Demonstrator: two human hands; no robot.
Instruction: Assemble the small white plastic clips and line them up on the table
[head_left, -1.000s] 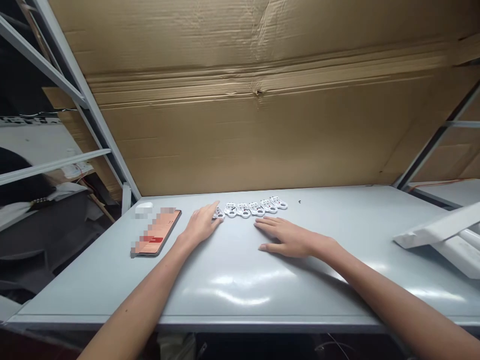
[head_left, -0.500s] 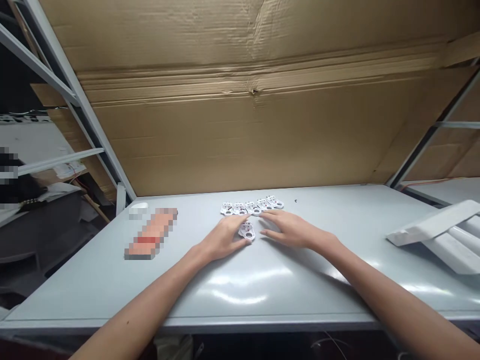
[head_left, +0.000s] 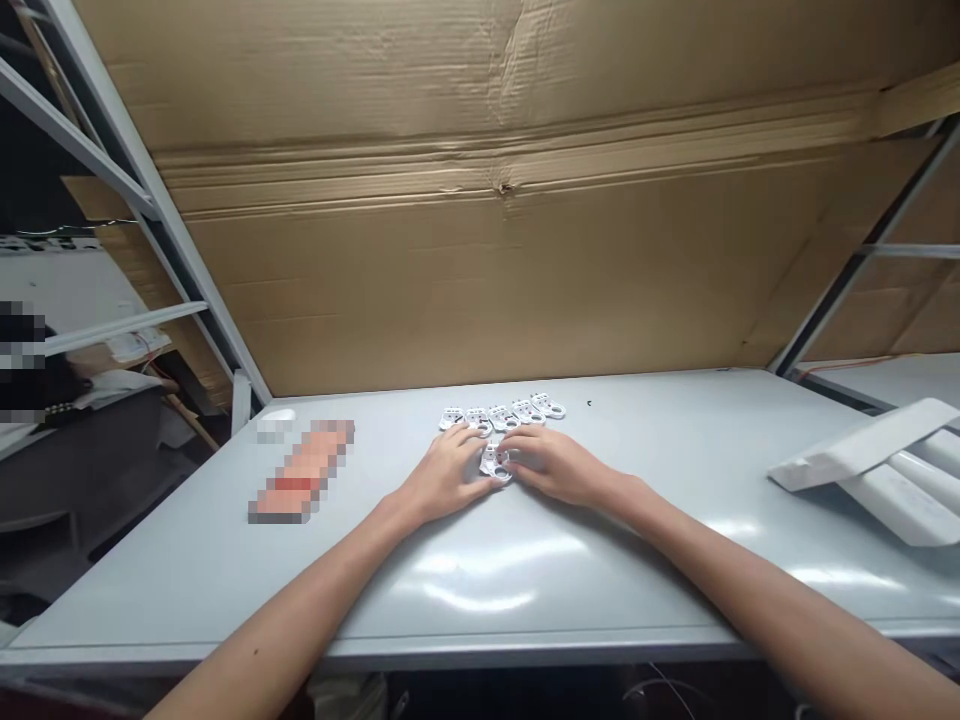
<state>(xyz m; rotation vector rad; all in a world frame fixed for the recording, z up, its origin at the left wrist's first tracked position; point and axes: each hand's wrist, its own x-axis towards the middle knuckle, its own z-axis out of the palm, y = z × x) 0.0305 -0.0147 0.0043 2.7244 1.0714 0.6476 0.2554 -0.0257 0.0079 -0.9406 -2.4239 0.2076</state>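
A small white plastic part with a round ring at its near end (head_left: 495,462) lies on the grey table (head_left: 480,585). My left hand (head_left: 448,472) is curved around its left side, thumb at the near edge. From the right, my right hand (head_left: 559,463) closes on the same part, with its thumb and bent fingers at the ring and upper edge. Just beyond my fingertips, several similar white parts (head_left: 547,405) sit side by side in a row. Fingers cover some of the row's near edge.
A blurred orange-red flat object (head_left: 311,465) lies at the left, with a whitish item (head_left: 276,424) behind it. White foam-like pieces (head_left: 862,455) rest at the right. A tiny dark bit (head_left: 589,403) is near the row. Cardboard (head_left: 480,290) walls the back between metal posts.
My right hand has moved left, and its fingers have come onto the single white part. My left hand has stayed around it. The view has shifted slightly.
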